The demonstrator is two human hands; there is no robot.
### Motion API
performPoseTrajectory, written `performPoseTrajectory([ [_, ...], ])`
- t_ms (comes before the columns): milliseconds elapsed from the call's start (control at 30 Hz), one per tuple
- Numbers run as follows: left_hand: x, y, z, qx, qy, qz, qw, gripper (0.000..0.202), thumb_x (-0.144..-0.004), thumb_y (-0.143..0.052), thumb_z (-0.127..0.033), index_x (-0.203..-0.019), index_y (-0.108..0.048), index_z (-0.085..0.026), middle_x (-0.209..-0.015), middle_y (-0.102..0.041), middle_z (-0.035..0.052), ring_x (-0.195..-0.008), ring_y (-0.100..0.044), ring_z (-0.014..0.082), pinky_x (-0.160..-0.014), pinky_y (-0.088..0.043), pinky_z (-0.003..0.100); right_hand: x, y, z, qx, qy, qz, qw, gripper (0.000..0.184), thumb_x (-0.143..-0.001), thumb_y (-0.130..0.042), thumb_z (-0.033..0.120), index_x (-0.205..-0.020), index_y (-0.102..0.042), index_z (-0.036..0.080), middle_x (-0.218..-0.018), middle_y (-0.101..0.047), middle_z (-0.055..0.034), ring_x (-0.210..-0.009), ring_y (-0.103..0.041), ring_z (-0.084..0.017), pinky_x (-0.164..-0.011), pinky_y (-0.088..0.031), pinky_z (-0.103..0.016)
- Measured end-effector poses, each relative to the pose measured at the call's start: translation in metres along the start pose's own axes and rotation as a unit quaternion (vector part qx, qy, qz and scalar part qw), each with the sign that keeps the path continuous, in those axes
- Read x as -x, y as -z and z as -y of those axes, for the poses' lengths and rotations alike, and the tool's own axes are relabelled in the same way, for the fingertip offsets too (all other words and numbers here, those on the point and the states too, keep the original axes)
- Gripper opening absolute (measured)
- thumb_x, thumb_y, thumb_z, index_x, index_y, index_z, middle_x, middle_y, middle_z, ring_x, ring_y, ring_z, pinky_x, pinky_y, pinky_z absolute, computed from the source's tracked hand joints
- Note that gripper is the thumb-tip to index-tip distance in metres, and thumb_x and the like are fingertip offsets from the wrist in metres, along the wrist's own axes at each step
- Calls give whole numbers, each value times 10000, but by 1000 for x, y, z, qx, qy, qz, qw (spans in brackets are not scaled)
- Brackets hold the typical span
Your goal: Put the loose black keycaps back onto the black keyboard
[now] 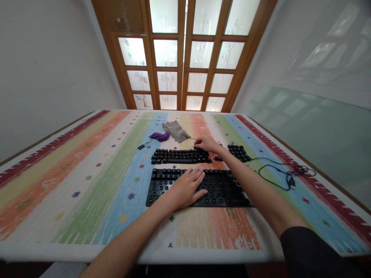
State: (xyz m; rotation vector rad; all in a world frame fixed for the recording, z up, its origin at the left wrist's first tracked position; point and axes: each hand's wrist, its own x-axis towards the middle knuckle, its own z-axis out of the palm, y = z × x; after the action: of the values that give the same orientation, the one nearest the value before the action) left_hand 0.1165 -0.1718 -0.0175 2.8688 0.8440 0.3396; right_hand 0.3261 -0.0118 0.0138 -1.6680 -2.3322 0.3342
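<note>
1. On the striped tablecloth (116,181), we are seeing a black keyboard (214,187) lying flat, mostly bare stems, with caps lining its back row; the right forearm (261,193) is covering its right end.
2. Behind it, we are finding loose black keycaps (185,155), partly hidden by that arm.
3. The left hand (188,187) is resting spread on the keyboard, gripping nothing.
4. The right hand (206,143) is bunching its fingers above the keycaps; we cannot tell what they're pinching.

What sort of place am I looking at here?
Probably a room in a home, perhaps a dining room, though I can't be sure: a colourful striped tablecloth, wood-and-glass doors beyond it, and a plain pale wall on the left.
</note>
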Motion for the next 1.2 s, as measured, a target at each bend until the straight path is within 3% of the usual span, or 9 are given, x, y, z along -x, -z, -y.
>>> performPoseTrajectory([
  [333,1,-2,0,-18,-6,-14,1000,599,-1046,-349,-496,-1464,-410,-71,-1581,-341,162,-1496,-259,239,-1229,-178,373,-8,-6,-2,-31,29,22,999,133,-817,-672,111,-922,-728,170,-909,-770,-56,-814,-692,-171,-729,-511,-244],
  [500,0,-4,1,-18,-8,-19,1000,608,-1043,-362,-496,-1464,-410,-60,-1583,-336,162,-1500,-247,241,-1232,-177,376,-7,-9,-2,-46,47,0,998,198,-823,-632,76,-996,-639,173,-822,-746,-29,-728,-656,-152,-675,-484,-244],
  [667,1,-7,3,-25,-15,-27,999,609,-1050,-316,-507,-1475,-396,-78,-1586,-329,161,-1502,-241,238,-1226,-183,382,4,2,0,-55,69,-41,995,239,-819,-640,108,-1034,-572,188,-878,-728,-45,-803,-636,-181,-735,-484,-294],
  [800,1,-7,2,-25,-16,-27,999,613,-1053,-291,-506,-1479,-391,-76,-1581,-337,162,-1504,-237,236,-1224,-190,390,33,8,3,-101,100,-69,987,233,-838,-630,181,-1051,-538,201,-883,-709,-38,-790,-624,-176,-731,-496,-305],
  [967,2,-4,1,-22,-13,-27,999,602,-1052,-309,-490,-1475,-392,-70,-1581,-336,167,-1498,-256,236,-1227,-190,389,90,7,9,-208,129,-73,967,219,-863,-631,298,-1034,-526,211,-864,-686,-34,-720,-612,-163,-685,-500,-304],
  [1200,4,-3,2,-6,-19,-50,999,558,-1042,-364,-454,-1468,-406,-96,-1561,-381,161,-1480,-301,248,-1220,-241,420,151,2,22,-226,136,-79,961,207,-919,-597,323,-1076,-519,213,-912,-668,-45,-778,-610,-170,-741,-516,-324],
])
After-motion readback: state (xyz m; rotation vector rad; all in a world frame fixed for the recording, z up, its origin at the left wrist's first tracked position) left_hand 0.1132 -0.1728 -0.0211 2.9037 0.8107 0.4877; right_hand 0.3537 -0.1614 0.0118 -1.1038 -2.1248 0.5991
